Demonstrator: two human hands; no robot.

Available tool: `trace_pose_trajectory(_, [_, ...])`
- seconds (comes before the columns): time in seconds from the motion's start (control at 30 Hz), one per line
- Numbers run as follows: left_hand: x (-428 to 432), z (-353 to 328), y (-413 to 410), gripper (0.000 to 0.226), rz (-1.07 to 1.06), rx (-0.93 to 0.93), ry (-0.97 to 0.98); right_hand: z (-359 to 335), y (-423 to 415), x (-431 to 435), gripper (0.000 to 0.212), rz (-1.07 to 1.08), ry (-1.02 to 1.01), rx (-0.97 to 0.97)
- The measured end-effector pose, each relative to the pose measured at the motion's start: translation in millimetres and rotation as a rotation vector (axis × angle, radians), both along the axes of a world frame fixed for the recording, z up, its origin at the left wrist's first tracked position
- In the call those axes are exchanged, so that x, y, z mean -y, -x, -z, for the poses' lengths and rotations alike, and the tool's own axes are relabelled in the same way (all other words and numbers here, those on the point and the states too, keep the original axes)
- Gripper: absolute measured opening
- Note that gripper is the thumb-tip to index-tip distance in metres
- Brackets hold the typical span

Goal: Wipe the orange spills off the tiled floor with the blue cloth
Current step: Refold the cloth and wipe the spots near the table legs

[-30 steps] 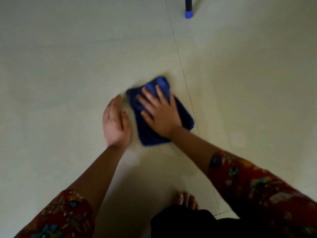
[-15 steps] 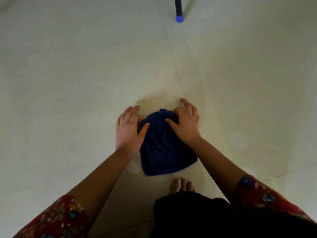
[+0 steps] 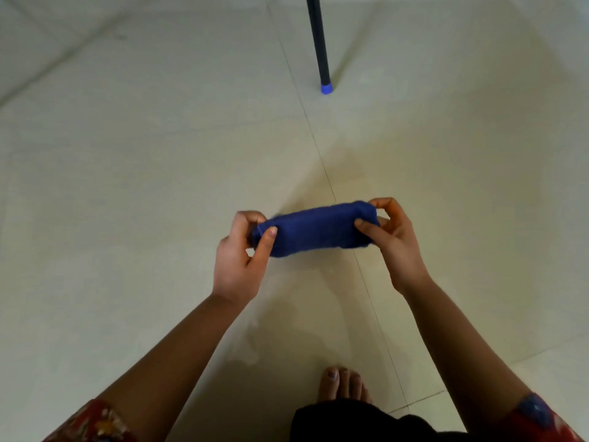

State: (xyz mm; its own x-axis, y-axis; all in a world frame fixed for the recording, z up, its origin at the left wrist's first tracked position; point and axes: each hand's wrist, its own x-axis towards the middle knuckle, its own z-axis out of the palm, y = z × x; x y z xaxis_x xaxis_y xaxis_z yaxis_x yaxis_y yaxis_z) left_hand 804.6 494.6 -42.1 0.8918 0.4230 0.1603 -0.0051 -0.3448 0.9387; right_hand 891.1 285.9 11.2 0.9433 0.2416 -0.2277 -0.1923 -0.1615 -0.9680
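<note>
The blue cloth (image 3: 315,229) is folded into a short thick bundle and held up off the tiled floor (image 3: 143,186). My left hand (image 3: 243,256) pinches its left end between thumb and fingers. My right hand (image 3: 390,237) pinches its right end the same way. Below and beyond the cloth the pale tiles carry a faint yellowish damp smear (image 3: 322,186). I see no clear orange spill on the tiles.
A black furniture leg with a blue foot cap (image 3: 326,88) stands on the floor at the far side. My bare foot (image 3: 342,386) rests on the tiles near the bottom edge. A grout line (image 3: 318,154) runs from far to near under the cloth.
The cloth lay flat under my right hand, then both hands gathered it on the floor. Now both hands have lifted it, folded, off the tiles.
</note>
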Motion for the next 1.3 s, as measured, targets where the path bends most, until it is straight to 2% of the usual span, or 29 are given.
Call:
trace_pose_trajectory(0.07, [3,11,2,0.010,-0.007,-0.103,0.006,15,1,1,0.022,0.028,0.080,-0.062])
trace_pose_trajectory(0.13, [5,18,-5,0.017,-0.009,-0.201,0.055,36,-4,-1,0.030,0.032,0.324,-0.045])
trace_pose_trajectory(0.17, [6,19,-11,0.027,-0.001,-0.241,0.100,46,-6,-2,0.037,-0.003,0.523,0.063])
trace_pose_trajectory(0.23, [4,26,-21,0.043,0.004,-0.302,0.090,62,-12,-6,0.046,-0.162,0.866,0.479])
trace_pose_trajectory(0.27, [1,31,-24,0.046,-0.006,-0.324,0.029,71,-15,-10,0.047,-0.297,0.933,0.673])
trace_pose_trajectory(0.33, [-9,40,-23,0.048,-0.032,-0.355,-0.111,89,-20,-21,0.050,-0.641,0.960,0.864])
trace_pose_trajectory(0.4, [-21,54,-17,0.050,-0.030,-0.379,-0.260,113,-16,-35,0.055,-0.933,1.026,0.909])
trace_pose_trajectory(0.5, [-33,73,-5,0.059,0.080,-0.459,-0.582,135,-20,-32,0.056,-1.063,1.054,0.960])
trace_pose_trajectory(0.57, [-34,82,2,0.060,0.150,-0.510,-0.722,137,-41,-18,0.058,-0.981,1.075,0.919])
trace_pose_trajectory(0.67, [-31,86,4,0.061,0.147,-0.563,-0.786,133,-94,-6,0.056,-0.441,1.221,0.609])
trace_pose_trajectory(0.73, [-31,85,1,0.061,0.130,-0.570,-0.777,130,-110,-27,0.057,-0.212,1.273,0.382])
trace_pose_trajectory(0.77, [-32,85,0,0.061,0.138,-0.571,-0.779,128,-107,-43,0.057,-0.217,1.281,0.376])
trace_pose_trajectory(0.8, [-32,85,1,0.061,0.147,-0.570,-0.783,128,-95,-58,0.058,-0.289,1.268,0.451])
trace_pose_trajectory(0.87, [-33,85,2,0.061,0.152,-0.567,-0.785,133,-53,-74,0.059,-0.620,1.170,0.704])
trace_pose_trajectory(0.93, [-33,87,1,0.061,0.156,-0.578,-0.789,134,-27,-62,0.059,-0.898,1.052,0.849])
trace_pose_trajectory(0.97, [-32,87,1,0.061,0.153,-0.577,-0.792,133,-35,-52,0.059,-0.898,1.035,0.858])
trace_pose_trajectory(1.0, [-32,88,1,0.061,0.148,-0.582,-0.792,135,-51,-43,0.059,-0.799,1.068,0.824])
trace_pose_trajectory(1.1, [-30,87,0,0.061,0.135,-0.582,-0.807,136,-118,-21,0.058,-0.311,1.243,0.518])
trace_pose_trajectory(1.17, [-30,87,0,0.061,0.124,-0.570,-0.818,134,-146,-31,0.058,-0.126,1.265,0.356])
trace_pose_trajectory(1.23, [-28,87,0,0.061,0.119,-0.565,-0.826,135,-134,-66,0.059,-0.174,1.288,0.452])
trace_pose_trajectory(1.3, [-29,87,1,0.060,0.107,-0.561,-0.836,138,-90,-106,0.059,-0.429,1.215,0.703])
